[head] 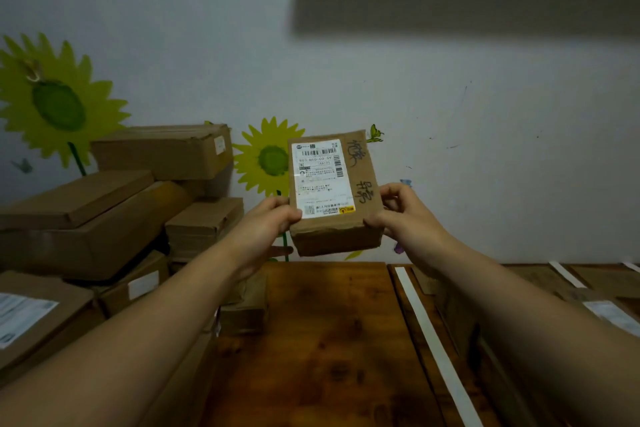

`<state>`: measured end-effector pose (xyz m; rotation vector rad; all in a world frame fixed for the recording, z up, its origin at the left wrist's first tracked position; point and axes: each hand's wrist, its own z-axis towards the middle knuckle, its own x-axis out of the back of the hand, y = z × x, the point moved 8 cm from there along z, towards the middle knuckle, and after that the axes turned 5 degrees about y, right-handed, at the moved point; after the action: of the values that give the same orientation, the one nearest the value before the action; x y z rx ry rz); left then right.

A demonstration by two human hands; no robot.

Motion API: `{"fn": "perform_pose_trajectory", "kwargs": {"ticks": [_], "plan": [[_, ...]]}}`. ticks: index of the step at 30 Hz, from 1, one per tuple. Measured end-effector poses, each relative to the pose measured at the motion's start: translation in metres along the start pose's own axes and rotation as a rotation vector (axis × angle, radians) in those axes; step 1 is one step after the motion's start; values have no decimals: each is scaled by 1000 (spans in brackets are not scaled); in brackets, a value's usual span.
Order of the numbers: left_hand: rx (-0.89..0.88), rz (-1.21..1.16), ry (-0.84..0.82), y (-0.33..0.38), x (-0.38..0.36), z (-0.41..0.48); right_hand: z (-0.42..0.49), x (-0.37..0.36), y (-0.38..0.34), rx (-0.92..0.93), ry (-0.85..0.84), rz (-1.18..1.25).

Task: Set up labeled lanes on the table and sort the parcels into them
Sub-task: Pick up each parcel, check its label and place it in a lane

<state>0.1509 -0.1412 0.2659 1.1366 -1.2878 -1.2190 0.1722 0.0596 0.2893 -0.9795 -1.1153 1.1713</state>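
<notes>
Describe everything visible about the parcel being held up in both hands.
The parcel is a small brown cardboard box, creased along its near edge. A white shipping label with barcodes covers most of its facing side; black handwriting runs beside it on bare cardboard. It is held in the air above the wooden table, labelled face tilted toward the camera. The left hand grips its lower left side, the right hand its lower right.

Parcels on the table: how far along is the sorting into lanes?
Done: white tape strips mark lanes on the wooden table, and one labelled parcel lies right of the nearest strip. In hand: the left hand and right hand hold up a small cardboard parcel, shipping label facing the camera. Left: the stack of cardboard boxes at the left; no lane labels show.
</notes>
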Motion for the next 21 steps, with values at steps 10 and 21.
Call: {"fn": "perform_pose_trajectory", "kwargs": {"ticks": [10,21], "plan": [[-202,-57,29,12,0,-28,-34,-1,-14,186,45,-26],[-215,-93,-59,16,-96,-44,-81,90,-7,173,161,-78]]}}
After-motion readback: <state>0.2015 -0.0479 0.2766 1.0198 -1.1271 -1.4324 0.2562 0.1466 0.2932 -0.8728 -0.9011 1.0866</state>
